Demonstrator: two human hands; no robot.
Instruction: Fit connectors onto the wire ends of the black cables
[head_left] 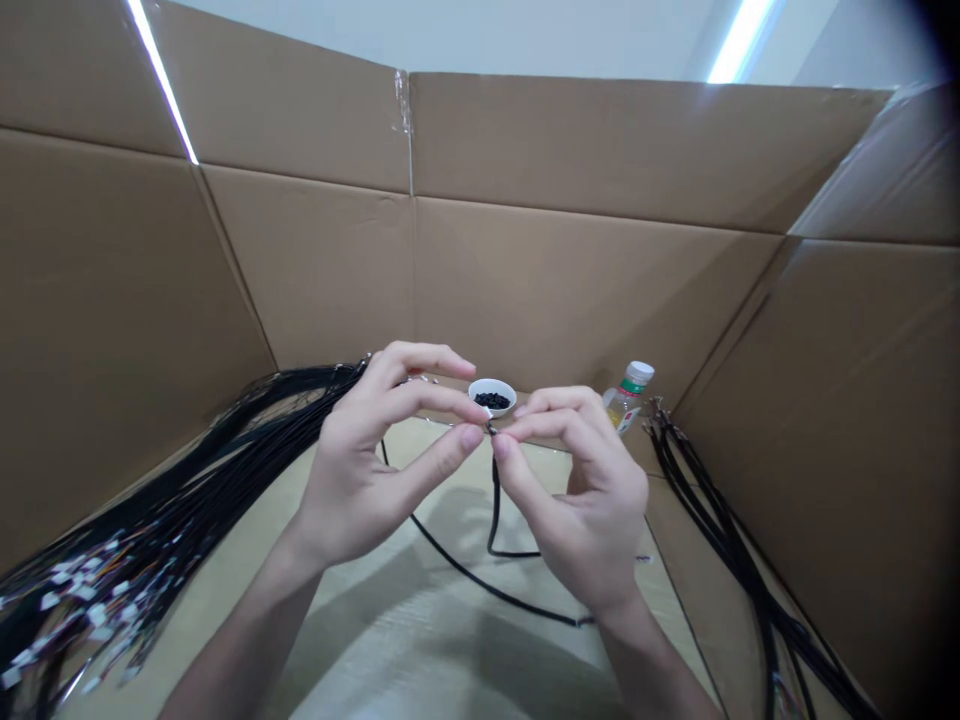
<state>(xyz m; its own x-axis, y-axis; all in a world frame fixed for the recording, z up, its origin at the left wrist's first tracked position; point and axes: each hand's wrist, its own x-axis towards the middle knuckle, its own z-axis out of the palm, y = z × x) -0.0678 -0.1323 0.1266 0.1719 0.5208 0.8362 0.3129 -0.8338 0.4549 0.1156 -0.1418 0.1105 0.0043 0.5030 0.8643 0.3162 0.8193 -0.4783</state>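
Observation:
My left hand and my right hand meet in front of me, thumb and forefinger of each pinched at the end of a black cable. A small white piece shows at the left fingertips, partly hidden by them. The cable hangs down from the right fingertips and bends to the right behind my right hand. Just beyond the fingertips stands a white bowl with small black parts in it.
A thick bundle of black cables with white connectors lies at the left. More black cables lie at the right. A bottle with a white cap stands behind my right hand. Cardboard walls surround the work surface.

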